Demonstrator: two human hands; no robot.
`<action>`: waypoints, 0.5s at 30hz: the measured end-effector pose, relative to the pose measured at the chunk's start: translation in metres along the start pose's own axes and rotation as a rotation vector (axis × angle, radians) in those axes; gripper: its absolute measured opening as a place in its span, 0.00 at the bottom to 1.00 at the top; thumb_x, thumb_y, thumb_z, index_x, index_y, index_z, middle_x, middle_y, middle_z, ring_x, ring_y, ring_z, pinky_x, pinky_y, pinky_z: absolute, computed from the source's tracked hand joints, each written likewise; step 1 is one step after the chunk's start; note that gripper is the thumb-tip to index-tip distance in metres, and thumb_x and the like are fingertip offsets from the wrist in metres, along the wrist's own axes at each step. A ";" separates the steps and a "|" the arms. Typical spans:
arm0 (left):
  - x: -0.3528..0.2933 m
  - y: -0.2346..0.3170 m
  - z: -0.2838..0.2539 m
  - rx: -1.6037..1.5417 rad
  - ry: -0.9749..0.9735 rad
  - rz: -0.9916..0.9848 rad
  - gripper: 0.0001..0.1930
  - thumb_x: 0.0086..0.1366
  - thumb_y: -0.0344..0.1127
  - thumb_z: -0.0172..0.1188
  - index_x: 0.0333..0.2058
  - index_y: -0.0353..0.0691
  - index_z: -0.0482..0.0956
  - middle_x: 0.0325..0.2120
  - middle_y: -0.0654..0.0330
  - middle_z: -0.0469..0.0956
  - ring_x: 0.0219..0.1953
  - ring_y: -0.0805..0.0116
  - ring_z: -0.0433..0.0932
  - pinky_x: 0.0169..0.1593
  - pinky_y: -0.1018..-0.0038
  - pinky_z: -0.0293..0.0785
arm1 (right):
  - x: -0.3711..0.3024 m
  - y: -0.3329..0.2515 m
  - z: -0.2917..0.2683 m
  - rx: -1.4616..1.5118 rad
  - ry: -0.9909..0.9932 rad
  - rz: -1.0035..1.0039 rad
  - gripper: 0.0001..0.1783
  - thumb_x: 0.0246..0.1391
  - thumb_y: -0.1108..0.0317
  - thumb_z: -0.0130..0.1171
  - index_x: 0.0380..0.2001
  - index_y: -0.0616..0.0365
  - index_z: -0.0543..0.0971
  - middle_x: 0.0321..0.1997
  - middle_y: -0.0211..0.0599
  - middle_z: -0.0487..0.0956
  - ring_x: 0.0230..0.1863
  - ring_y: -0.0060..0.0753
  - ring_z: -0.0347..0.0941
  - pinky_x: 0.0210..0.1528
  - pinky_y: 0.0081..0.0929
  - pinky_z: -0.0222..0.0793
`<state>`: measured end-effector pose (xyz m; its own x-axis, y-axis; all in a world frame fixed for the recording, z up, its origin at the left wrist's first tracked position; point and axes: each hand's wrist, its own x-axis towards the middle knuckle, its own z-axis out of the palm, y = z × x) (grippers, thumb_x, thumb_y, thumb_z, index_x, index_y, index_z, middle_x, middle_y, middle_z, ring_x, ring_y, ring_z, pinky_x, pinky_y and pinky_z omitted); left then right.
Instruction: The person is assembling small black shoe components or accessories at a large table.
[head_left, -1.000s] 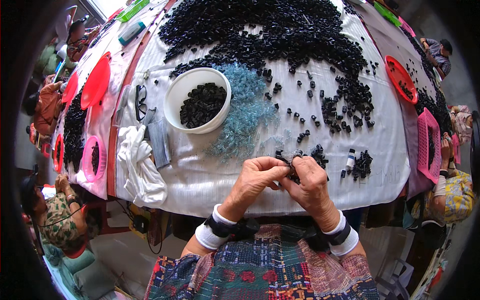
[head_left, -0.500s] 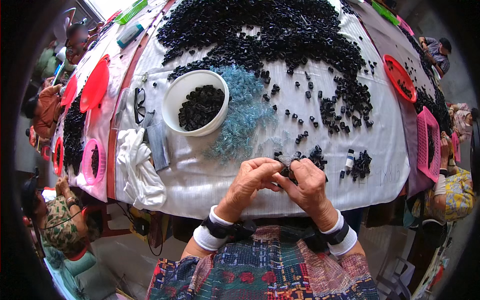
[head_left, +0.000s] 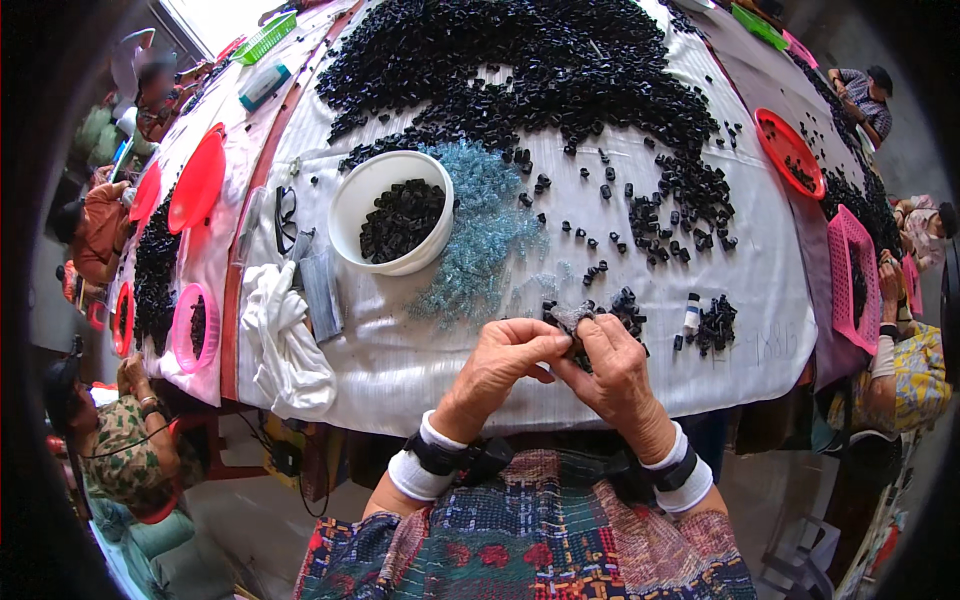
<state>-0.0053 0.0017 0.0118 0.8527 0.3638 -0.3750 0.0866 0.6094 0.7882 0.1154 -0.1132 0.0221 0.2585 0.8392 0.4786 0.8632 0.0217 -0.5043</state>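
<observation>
My left hand point(head_left: 505, 358) and my right hand point(head_left: 612, 362) meet over the near edge of a white-covered table point(head_left: 400, 370), fingertips pinched together on a small black plastic part point(head_left: 572, 321). A little cluster of the same black parts point(head_left: 625, 305) lies just beyond my fingers. A heap of pale blue translucent pieces point(head_left: 480, 230) spreads out to the left of them. A white bucket point(head_left: 392, 212) holding black parts stands beside the blue heap. A huge pile of black parts point(head_left: 520, 70) covers the far half of the table.
A white cloth point(head_left: 285, 340) and a pair of glasses point(head_left: 286, 215) lie at the left edge. A small white tube point(head_left: 691, 312) and another black cluster point(head_left: 718, 322) sit right of my hands. Red dishes point(head_left: 790, 150) and pink baskets point(head_left: 852, 275) flank the table; other people work at both sides.
My hands stay at the same spot at the table's near edge; the fingers have shifted slightly around the small black part.
</observation>
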 end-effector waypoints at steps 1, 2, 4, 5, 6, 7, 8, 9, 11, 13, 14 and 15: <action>0.000 -0.001 0.001 0.015 -0.007 0.016 0.15 0.59 0.43 0.60 0.33 0.34 0.79 0.27 0.62 0.79 0.28 0.76 0.77 0.29 0.81 0.74 | 0.000 0.000 -0.001 0.000 0.003 0.001 0.18 0.39 0.68 0.66 0.30 0.65 0.70 0.25 0.42 0.69 0.27 0.42 0.69 0.27 0.33 0.68; 0.000 -0.001 0.001 0.018 -0.008 0.015 0.15 0.59 0.43 0.60 0.33 0.34 0.79 0.27 0.62 0.79 0.28 0.76 0.77 0.29 0.81 0.74 | -0.001 0.000 -0.001 0.010 0.013 0.000 0.17 0.39 0.68 0.66 0.30 0.65 0.70 0.24 0.42 0.69 0.26 0.42 0.68 0.27 0.33 0.67; -0.001 0.000 0.002 -0.134 0.043 -0.020 0.19 0.60 0.50 0.56 0.32 0.36 0.78 0.27 0.63 0.78 0.28 0.74 0.77 0.28 0.79 0.74 | -0.001 0.000 -0.004 0.020 0.026 0.001 0.16 0.40 0.68 0.66 0.29 0.65 0.70 0.23 0.42 0.68 0.25 0.42 0.68 0.26 0.33 0.67; -0.002 0.000 0.002 -0.131 0.042 -0.021 0.19 0.60 0.50 0.56 0.32 0.36 0.78 0.27 0.63 0.78 0.28 0.74 0.77 0.28 0.79 0.74 | -0.001 -0.001 -0.005 0.026 0.027 0.004 0.16 0.40 0.68 0.66 0.28 0.64 0.70 0.22 0.42 0.68 0.24 0.41 0.68 0.25 0.33 0.67; -0.002 0.000 0.002 -0.112 0.030 -0.025 0.21 0.60 0.52 0.55 0.32 0.36 0.78 0.26 0.63 0.78 0.28 0.73 0.77 0.28 0.79 0.74 | -0.002 0.000 -0.006 0.033 0.028 0.006 0.16 0.41 0.68 0.65 0.28 0.64 0.70 0.22 0.41 0.68 0.23 0.41 0.68 0.24 0.33 0.66; -0.002 0.000 0.001 -0.094 0.019 -0.029 0.22 0.60 0.54 0.54 0.32 0.37 0.78 0.26 0.63 0.78 0.28 0.72 0.77 0.28 0.78 0.74 | -0.003 0.000 -0.006 0.033 0.030 0.007 0.16 0.41 0.68 0.65 0.28 0.64 0.70 0.22 0.41 0.68 0.23 0.41 0.68 0.24 0.33 0.66; -0.001 -0.001 0.001 -0.092 0.018 -0.030 0.22 0.60 0.54 0.54 0.32 0.37 0.78 0.26 0.63 0.78 0.28 0.72 0.77 0.28 0.78 0.74 | -0.004 0.001 -0.005 0.036 0.031 0.008 0.15 0.41 0.68 0.65 0.28 0.64 0.70 0.22 0.41 0.68 0.23 0.41 0.67 0.24 0.32 0.66; -0.001 -0.001 0.002 -0.097 0.005 -0.045 0.20 0.60 0.52 0.55 0.32 0.37 0.78 0.26 0.63 0.78 0.28 0.73 0.77 0.29 0.79 0.74 | -0.005 0.001 -0.005 0.040 0.031 0.008 0.15 0.41 0.68 0.65 0.28 0.64 0.70 0.21 0.41 0.68 0.23 0.41 0.67 0.23 0.32 0.66; -0.001 -0.001 0.003 -0.099 -0.012 -0.061 0.19 0.60 0.50 0.56 0.32 0.37 0.78 0.26 0.63 0.78 0.28 0.73 0.77 0.30 0.79 0.73 | -0.006 0.000 -0.008 0.042 0.022 0.014 0.15 0.40 0.69 0.65 0.28 0.64 0.70 0.22 0.41 0.68 0.23 0.41 0.68 0.24 0.32 0.66; 0.000 0.001 0.003 0.090 -0.066 -0.049 0.15 0.59 0.45 0.58 0.32 0.38 0.79 0.26 0.63 0.78 0.29 0.76 0.76 0.31 0.80 0.73 | -0.007 0.001 -0.008 0.044 0.013 0.018 0.16 0.40 0.69 0.65 0.28 0.64 0.70 0.22 0.41 0.68 0.24 0.41 0.68 0.24 0.32 0.66; 0.002 -0.003 0.002 0.136 -0.074 -0.022 0.12 0.58 0.41 0.60 0.32 0.38 0.80 0.26 0.64 0.78 0.29 0.77 0.75 0.32 0.80 0.72 | -0.008 0.002 -0.007 0.035 0.012 0.010 0.16 0.40 0.69 0.65 0.29 0.64 0.70 0.22 0.41 0.68 0.24 0.41 0.68 0.24 0.32 0.66; 0.002 -0.004 0.001 0.137 -0.076 -0.021 0.12 0.58 0.41 0.60 0.32 0.38 0.80 0.26 0.64 0.78 0.29 0.77 0.75 0.32 0.80 0.72 | -0.008 0.003 -0.006 0.026 0.010 0.003 0.16 0.40 0.70 0.65 0.29 0.64 0.70 0.23 0.41 0.69 0.25 0.41 0.68 0.25 0.32 0.66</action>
<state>-0.0028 -0.0005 0.0087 0.8861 0.2946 -0.3578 0.1697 0.5121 0.8420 0.1189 -0.1231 0.0207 0.2652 0.8336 0.4846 0.8513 0.0336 -0.5237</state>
